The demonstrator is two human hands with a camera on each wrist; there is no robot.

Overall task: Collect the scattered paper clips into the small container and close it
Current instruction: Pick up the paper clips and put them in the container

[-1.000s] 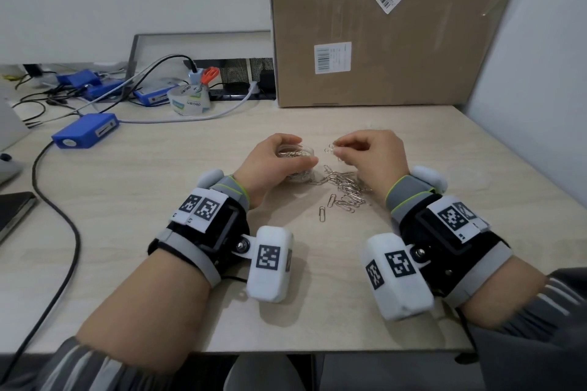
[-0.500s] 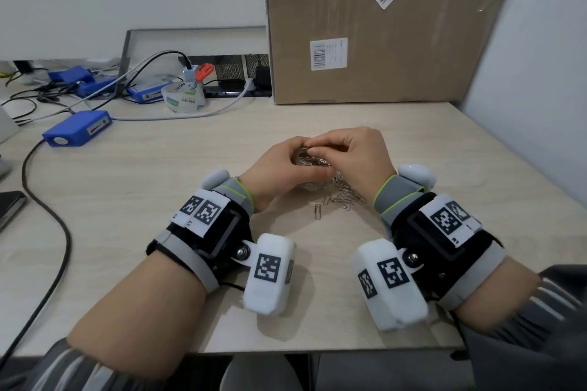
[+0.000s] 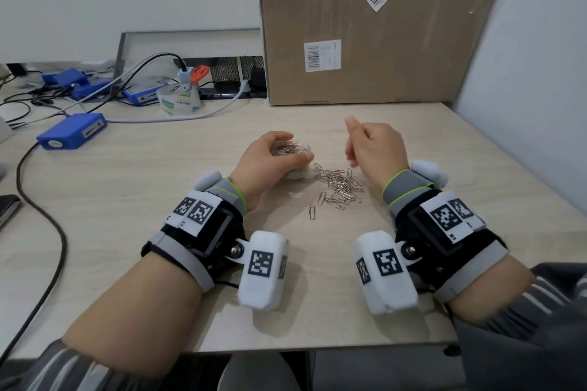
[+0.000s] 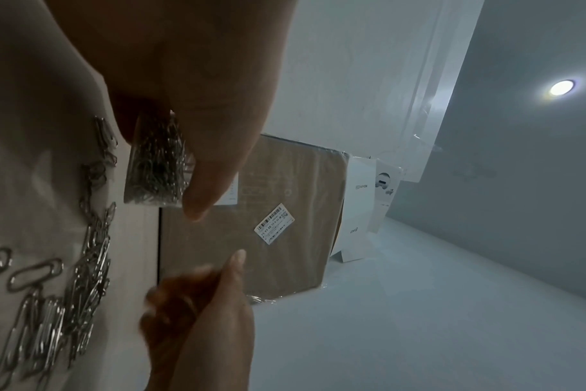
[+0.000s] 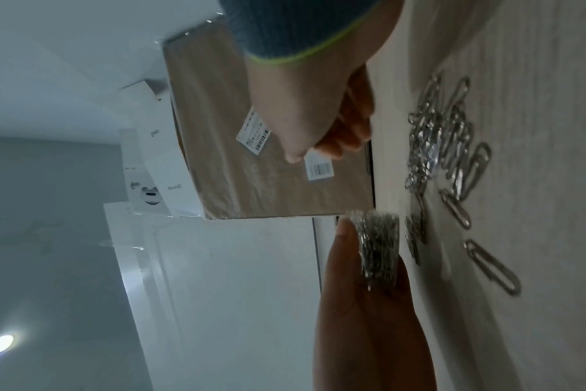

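A small clear container [image 3: 298, 173] holding several silver paper clips stands on the pale wooden table [image 3: 143, 187]. My left hand [image 3: 293, 148] grips it from the left, thumb and fingers curled round its rim. The left wrist view shows the container [image 4: 154, 169] packed with clips between thumb and fingers. A loose pile of paper clips [image 3: 340, 184] lies just right of the container, with one stray clip [image 3: 313, 211] nearer me. My right hand [image 3: 351, 141] hovers above the pile, blurred, fingers loosely curled and holding nothing. No lid is visible.
A large cardboard box [image 3: 365, 25] stands against the wall behind the hands. At the back left are a tape roll [image 3: 179, 100], blue boxes [image 3: 73, 132] and a black cable [image 3: 41, 216] trailing to the front edge. A wall [image 3: 524, 89] bounds the table's right side.
My right hand brought pinched clips from the pile to the container, released them there, and has now swung back to the right and upward. My left hand has kept its grip on the container.
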